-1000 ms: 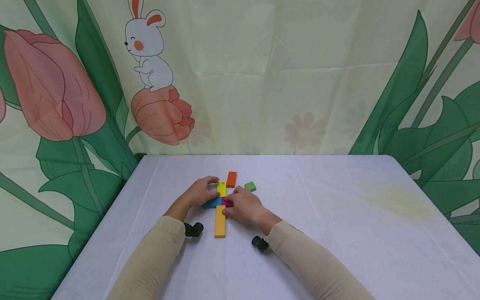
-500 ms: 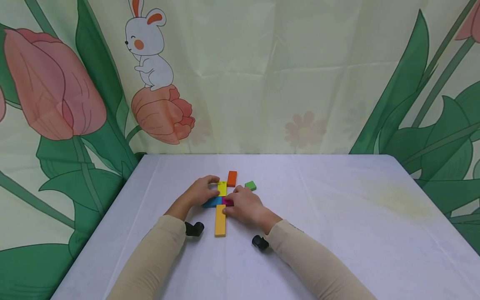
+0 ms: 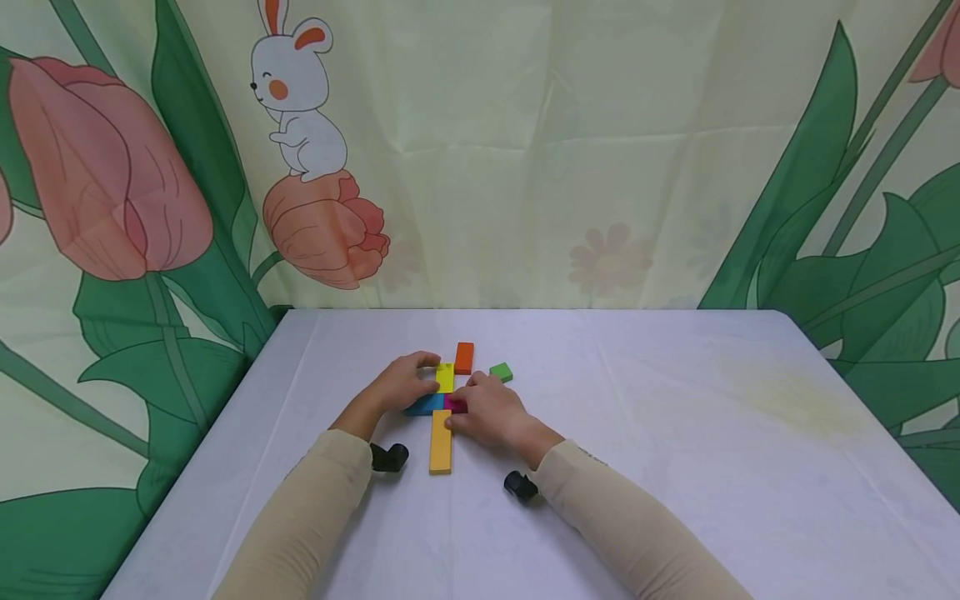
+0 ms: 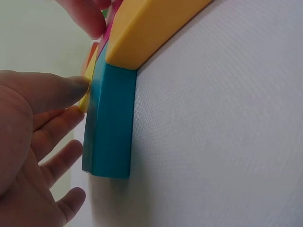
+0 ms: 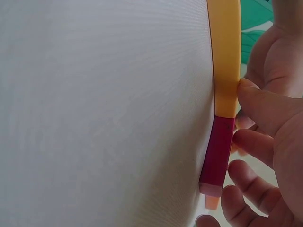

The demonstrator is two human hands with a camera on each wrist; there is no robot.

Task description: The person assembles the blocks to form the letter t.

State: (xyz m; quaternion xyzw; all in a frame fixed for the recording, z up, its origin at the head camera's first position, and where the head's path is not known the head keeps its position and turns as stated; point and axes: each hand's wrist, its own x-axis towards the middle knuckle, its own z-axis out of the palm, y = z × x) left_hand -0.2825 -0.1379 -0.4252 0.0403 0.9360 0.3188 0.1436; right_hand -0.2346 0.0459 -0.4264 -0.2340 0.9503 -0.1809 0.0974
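Note:
In the head view my left hand (image 3: 401, 383) has its thumb and index finger at the left side of a short yellow block (image 3: 445, 377), pinching it. A blue block (image 4: 111, 123) lies flat below that hand's fingers. My right hand (image 3: 491, 411) rests its thumb on the edge of a long amber-yellow block (image 3: 441, 442). Its index finger touches a magenta block (image 5: 218, 151), partly covered by the hand in the head view. Blue and magenta lie in line across the amber-yellow block's far end, with the short yellow block beyond them.
An orange block (image 3: 464, 358) lies just past the short yellow one. Farther right is a small green block (image 3: 502, 372), partly behind the right hand. Black wrist cameras (image 3: 389, 458) hang below both sleeves. The white-covered table (image 3: 675, 417) ends at a printed curtain.

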